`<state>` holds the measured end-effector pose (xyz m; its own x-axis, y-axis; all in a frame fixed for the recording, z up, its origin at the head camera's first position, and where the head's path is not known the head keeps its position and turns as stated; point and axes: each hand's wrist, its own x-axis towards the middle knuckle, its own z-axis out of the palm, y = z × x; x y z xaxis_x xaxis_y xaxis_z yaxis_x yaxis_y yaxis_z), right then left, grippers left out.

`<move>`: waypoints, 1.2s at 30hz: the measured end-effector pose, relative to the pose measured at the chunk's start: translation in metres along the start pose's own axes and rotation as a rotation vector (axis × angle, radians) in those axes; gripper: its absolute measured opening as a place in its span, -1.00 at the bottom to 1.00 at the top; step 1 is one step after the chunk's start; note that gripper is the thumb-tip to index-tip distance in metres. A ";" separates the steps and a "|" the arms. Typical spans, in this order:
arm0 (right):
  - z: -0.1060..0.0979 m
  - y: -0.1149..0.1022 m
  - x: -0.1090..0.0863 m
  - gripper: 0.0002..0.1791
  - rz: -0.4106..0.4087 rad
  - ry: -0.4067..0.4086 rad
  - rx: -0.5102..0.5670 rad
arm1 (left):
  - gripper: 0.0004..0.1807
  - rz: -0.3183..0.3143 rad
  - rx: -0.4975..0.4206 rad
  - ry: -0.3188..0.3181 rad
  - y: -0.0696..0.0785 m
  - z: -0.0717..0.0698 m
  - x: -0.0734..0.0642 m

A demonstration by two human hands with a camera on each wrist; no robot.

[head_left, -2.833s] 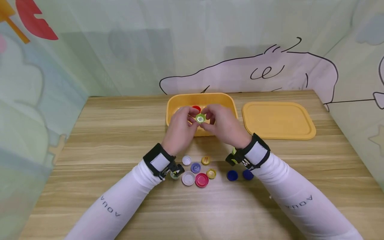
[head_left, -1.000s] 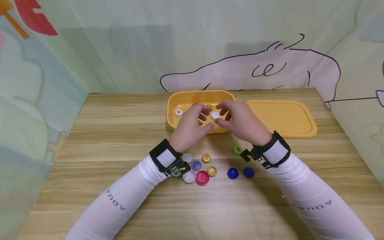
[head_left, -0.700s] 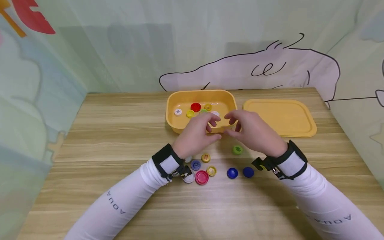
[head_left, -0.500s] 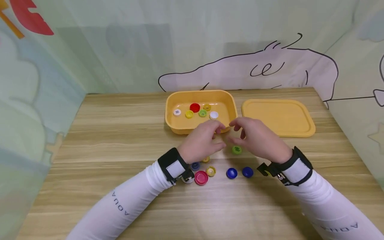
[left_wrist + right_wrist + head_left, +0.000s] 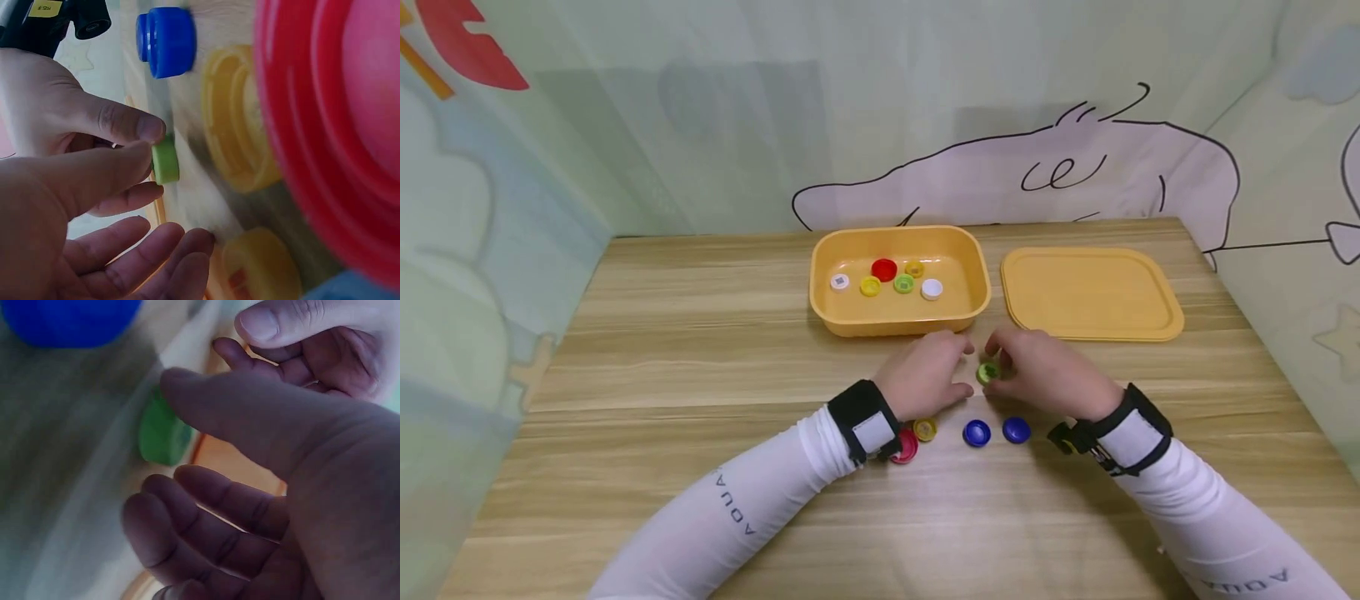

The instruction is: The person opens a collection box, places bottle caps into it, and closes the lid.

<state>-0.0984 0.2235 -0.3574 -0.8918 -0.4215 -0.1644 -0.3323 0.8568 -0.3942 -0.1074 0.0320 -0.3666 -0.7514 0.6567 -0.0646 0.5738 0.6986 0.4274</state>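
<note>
A green bottle cap (image 5: 988, 372) lies on the table in front of the yellow box (image 5: 898, 322). My right hand (image 5: 1048, 373) reaches around it from the right; in the right wrist view the cap sits between thumb and spread fingers, the thumb tip right at its edge. From the left comes my left hand (image 5: 925, 377), fingers loosely bent and holding nothing, its thumb overlapping the cap in the left wrist view. Two blue caps (image 5: 977, 433), a yellow cap (image 5: 925, 429) and a pink-red cap (image 5: 906, 447) lie nearer me, the last partly under my left wrist.
Inside the box are several caps: a red cap (image 5: 883, 269), a light green cap (image 5: 904, 284), and yellow and white ones. The box's flat yellow lid (image 5: 1092, 293) lies to its right. A printed cloth (image 5: 700, 150) hangs behind the table.
Both hands have left the box and come down toward me to the green cap on the table. A light green cap, earlier held by both hands, now lies in the box.
</note>
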 end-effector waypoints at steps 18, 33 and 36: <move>0.015 -0.008 0.005 -0.72 -0.057 0.035 0.042 | -0.80 0.027 0.014 0.014 -0.002 0.008 0.005; -0.011 -0.024 -0.002 -0.70 -0.120 0.190 0.077 | -0.75 0.008 -0.151 0.161 0.004 -0.016 -0.004; -0.019 -0.028 0.001 -0.70 -0.121 0.226 0.069 | -0.75 0.004 -0.189 0.211 0.004 -0.025 -0.004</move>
<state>-0.0962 0.2045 -0.3289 -0.8953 -0.4361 0.0912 -0.4261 0.7784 -0.4610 -0.1096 0.0250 -0.3424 -0.8119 0.5717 0.1183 0.5209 0.6179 0.5889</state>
